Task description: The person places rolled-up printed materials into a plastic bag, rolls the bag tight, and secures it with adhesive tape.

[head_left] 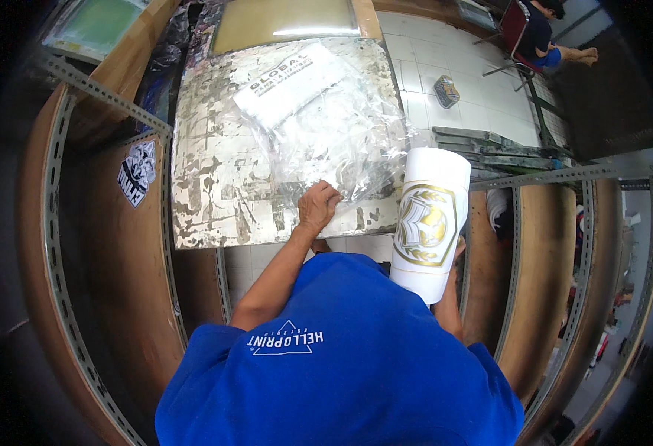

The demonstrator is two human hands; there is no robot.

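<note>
My left hand [319, 207] is over the near part of the table, its fingers pinched on the edge of a crumpled clear plastic bag [349, 145]. A flat white packet [291, 85] with dark print lies at the far end of that plastic. On my right side a thick white roll [432, 167] stands tilted, bearing a gold emblem with leaves and a ball shape. Behind the roll, my right hand [460, 247] shows only in a small part; it holds the roll against my side, with most of its fingers hidden.
The table [215, 171] has a worn, paint-flaked top, and a framed screen [286, 26] lies at its far end. Slotted metal shelving with wooden boards [111, 260] flanks me on both sides. Far right, a person [540, 37] sits on a chair; a small object [446, 91] lies on the tiled floor.
</note>
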